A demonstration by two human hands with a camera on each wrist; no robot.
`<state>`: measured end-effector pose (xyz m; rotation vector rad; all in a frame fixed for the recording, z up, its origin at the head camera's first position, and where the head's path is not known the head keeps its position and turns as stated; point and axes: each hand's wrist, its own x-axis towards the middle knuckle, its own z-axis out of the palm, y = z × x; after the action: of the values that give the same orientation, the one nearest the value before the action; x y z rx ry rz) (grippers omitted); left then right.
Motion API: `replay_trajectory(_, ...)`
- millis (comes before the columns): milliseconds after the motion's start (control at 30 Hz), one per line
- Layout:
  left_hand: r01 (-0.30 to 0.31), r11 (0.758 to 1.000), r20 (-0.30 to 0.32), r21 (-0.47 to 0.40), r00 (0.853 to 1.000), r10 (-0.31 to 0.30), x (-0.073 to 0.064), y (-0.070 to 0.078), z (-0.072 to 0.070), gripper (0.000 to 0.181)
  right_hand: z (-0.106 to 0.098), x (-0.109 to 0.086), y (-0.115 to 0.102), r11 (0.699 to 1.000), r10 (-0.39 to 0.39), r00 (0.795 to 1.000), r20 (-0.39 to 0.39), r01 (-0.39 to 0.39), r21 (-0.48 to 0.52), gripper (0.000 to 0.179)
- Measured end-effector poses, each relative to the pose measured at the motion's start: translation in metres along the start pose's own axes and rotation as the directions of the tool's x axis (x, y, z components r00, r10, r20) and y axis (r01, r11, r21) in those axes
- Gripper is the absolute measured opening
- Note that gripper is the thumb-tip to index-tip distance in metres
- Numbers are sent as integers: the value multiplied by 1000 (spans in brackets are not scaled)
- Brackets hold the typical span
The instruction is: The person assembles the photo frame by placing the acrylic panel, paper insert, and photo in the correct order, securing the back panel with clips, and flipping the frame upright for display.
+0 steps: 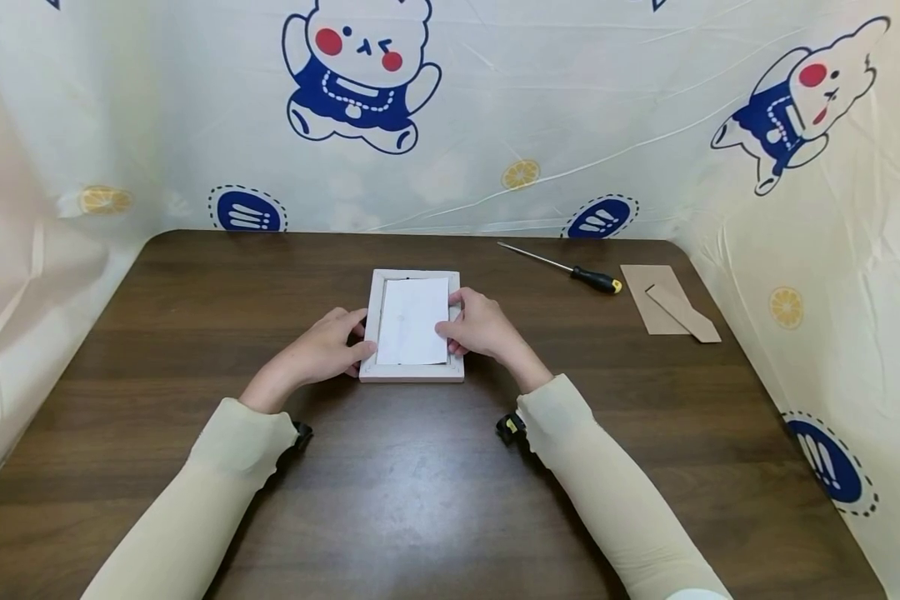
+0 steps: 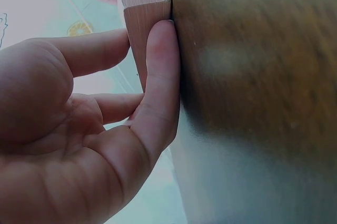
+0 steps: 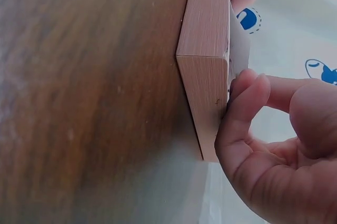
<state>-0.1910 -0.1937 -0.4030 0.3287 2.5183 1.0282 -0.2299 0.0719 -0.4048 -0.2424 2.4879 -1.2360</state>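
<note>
A white picture frame point(image 1: 367, 367) lies back side up on the table, its light wooden edge point(image 3: 202, 92) showing in the right wrist view. Over its opening is a white sheet of paper or thin card point(image 1: 412, 321), whose right part stands slightly raised from the frame. My left hand point(image 1: 326, 346) grips the frame's left side, thumb on the top face and fingers along the outer edge. At the sheet's right edge, my right hand point(image 1: 483, 325) pinches it between thumb and index finger, the other fingers curled beside the frame's right edge.
On the brown wooden table point(image 1: 420, 500), a screwdriver point(image 1: 592, 278) with a black and yellow handle lies behind and right of the frame. Farther right are a brown backing board point(image 1: 648, 283) and a narrow stand piece point(image 1: 686, 315) across it. Printed curtains point(image 1: 540, 100) border the table.
</note>
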Motion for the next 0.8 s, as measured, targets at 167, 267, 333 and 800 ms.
replay_trajectory(167,4,1000,-1,3,1000,-4,0,0,-1,66,2,0,-3,999,-7,1000,-13,7,-33,54)
replay_trajectory(267,5,1000,-2,3,1000,-5,0,-1,-1,66,2,0,-5,998,-5,1000,-24,3,-57,56)
replay_trajectory(333,4,1000,-1,0,1000,-4,0,-1,-1,66,3,1,-5,997,-2,1000,-31,0,-74,57)
replay_trajectory(800,7,1000,2,-1,1000,-7,0,0,-1,66,4,3,-15,958,-22,1000,-1,20,-286,41)
